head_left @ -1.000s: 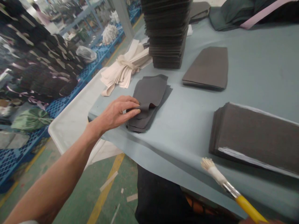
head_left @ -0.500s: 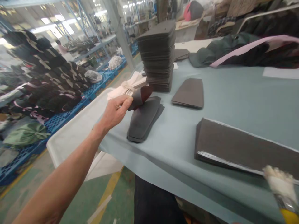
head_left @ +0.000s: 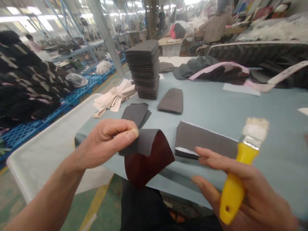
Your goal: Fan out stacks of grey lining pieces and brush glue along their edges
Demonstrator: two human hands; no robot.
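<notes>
My left hand (head_left: 106, 142) pinches one thin dark piece (head_left: 146, 154), grey on one side and dark red on the other, which droops in front of the table's near edge. My right hand (head_left: 243, 189) holds a yellow-handled brush (head_left: 240, 170) in the palm, bristles up, with the fingers stretched toward the piece. Just beyond lies a flat stack of long grey sheets (head_left: 204, 141) on the grey-blue table (head_left: 240, 106). A small pile of similar grey pieces (head_left: 136, 114) lies further left.
A tall stack of grey pieces (head_left: 143, 69), a low stack (head_left: 172, 101) and a bundle of cream strips (head_left: 114, 98) sit at the far left of the table. Dark and pink fabric (head_left: 211, 72) lies at the back. A white tray (head_left: 48, 144) adjoins the left edge. People work in the background.
My left hand has lifted one piece off the small pile and brought it near me. My right hand with the brush has risen into view beside it.
</notes>
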